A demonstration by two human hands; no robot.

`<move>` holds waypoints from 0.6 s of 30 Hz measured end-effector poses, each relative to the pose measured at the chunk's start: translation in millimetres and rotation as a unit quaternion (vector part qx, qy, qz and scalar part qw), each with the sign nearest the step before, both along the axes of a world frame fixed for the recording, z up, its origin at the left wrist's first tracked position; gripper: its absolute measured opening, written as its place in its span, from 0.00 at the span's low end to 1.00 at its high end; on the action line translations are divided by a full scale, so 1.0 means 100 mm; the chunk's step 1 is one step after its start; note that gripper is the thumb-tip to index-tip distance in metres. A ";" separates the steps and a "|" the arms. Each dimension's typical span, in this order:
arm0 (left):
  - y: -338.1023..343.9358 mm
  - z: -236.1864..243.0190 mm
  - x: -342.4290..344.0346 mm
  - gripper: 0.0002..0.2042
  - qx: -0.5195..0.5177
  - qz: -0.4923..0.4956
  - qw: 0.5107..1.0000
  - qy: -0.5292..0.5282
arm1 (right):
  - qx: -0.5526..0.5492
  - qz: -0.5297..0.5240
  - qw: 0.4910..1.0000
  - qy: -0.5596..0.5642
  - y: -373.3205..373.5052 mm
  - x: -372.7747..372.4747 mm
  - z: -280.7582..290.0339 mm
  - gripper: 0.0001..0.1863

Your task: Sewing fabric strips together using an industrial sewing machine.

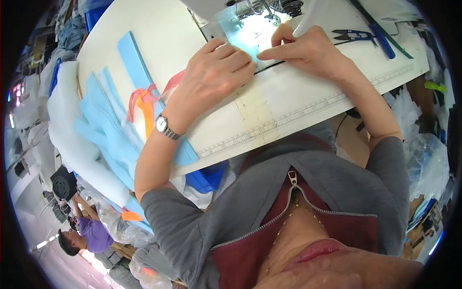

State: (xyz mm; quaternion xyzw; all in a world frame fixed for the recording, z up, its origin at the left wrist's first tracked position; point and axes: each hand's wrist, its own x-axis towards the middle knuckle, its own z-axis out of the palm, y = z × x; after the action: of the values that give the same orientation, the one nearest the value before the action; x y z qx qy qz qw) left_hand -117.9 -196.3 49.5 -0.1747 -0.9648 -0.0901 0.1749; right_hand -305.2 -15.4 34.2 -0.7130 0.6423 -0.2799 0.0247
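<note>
At the sewing machine [257,24], a light blue fabric piece [234,32] lies under the lit needle area. My left hand [219,70], with a metal-band watch [162,124] on its wrist, is closed at the near edge of this fabric, its fingertips tucked out of sight. Just right of it is my right hand [310,55], one digit stretched toward the left fingers and another bent above it with a gap between. Its remaining fingers are partly hidden, and I see nothing held in it.
Light blue strips [137,65] and a pink ribbon [142,98] lie left on the white table [192,91]. Thread snips [353,35] and a blue-handled tool [382,42] rest at right. A ruler scale [308,108] follows the near edge. Another person [91,233] is far left.
</note>
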 end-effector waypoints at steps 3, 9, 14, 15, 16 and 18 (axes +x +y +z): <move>-0.01 -0.01 0.00 0.12 -0.003 0.001 1.000 -0.010 | -0.004 0.034 0.999 0.008 -0.01 -0.02 -0.01 0.13; 0.02 -0.04 0.02 0.11 0.003 0.006 1.000 0.005 | -0.020 0.022 0.999 -0.012 -0.02 0.00 -0.03 0.12; 0.00 -0.04 0.02 0.10 -0.009 -0.006 1.000 0.004 | 0.019 0.033 0.999 -0.016 0.02 0.02 -0.01 0.13; -0.01 -0.05 0.02 0.10 -0.008 -0.009 1.000 0.012 | 0.019 0.044 0.999 -0.023 0.01 0.01 -0.01 0.14; -0.01 -0.06 0.01 0.10 -0.010 -0.011 1.000 0.018 | 0.014 0.032 0.999 -0.028 0.01 0.01 -0.01 0.15; 0.00 -0.07 0.01 0.10 -0.010 -0.010 1.000 0.027 | 0.005 0.004 0.999 -0.035 0.01 0.01 -0.03 0.15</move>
State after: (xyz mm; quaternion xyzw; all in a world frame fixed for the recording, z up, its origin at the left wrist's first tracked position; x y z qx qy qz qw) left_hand -117.2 -196.5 42.5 -0.1887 -0.9586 -0.0774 0.1986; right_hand -303.7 -14.6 31.4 -0.7053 0.6396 -0.3012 0.0521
